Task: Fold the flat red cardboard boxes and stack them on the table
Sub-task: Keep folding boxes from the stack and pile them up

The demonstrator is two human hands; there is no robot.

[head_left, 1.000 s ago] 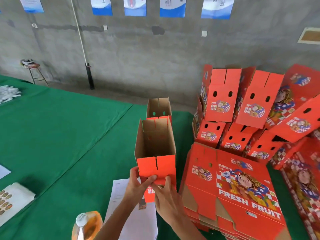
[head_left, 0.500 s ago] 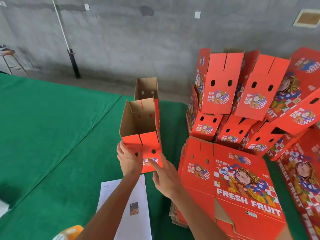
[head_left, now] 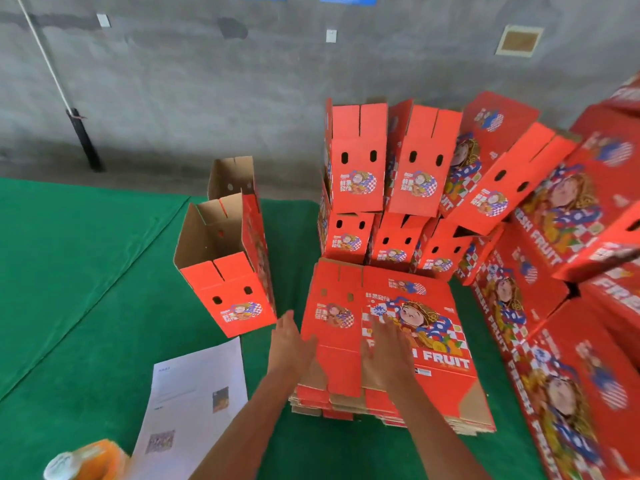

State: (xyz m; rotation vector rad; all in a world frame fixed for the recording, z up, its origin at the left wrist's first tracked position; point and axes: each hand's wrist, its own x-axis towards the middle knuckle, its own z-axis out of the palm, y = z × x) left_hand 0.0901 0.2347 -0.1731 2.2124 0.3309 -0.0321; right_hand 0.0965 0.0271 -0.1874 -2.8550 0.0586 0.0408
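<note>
both hands, left hand [head_left: 290, 344] and right hand [head_left: 388, 348], flat, fingers apart over top flat box [head_left: 398, 327]; light, stiff card; take near edge.

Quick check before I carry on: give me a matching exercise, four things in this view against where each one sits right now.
Things:
1. folded open box
2. flat box pile
3. printed sheet
4. right hand

Places:
A. lying on the green cloth, near left
B. over the top flat box
C. standing upright, left of the flat pile
D. in front of the stacked folded boxes

Pairs: 1-C, 2-D, 3-A, 4-B
</note>
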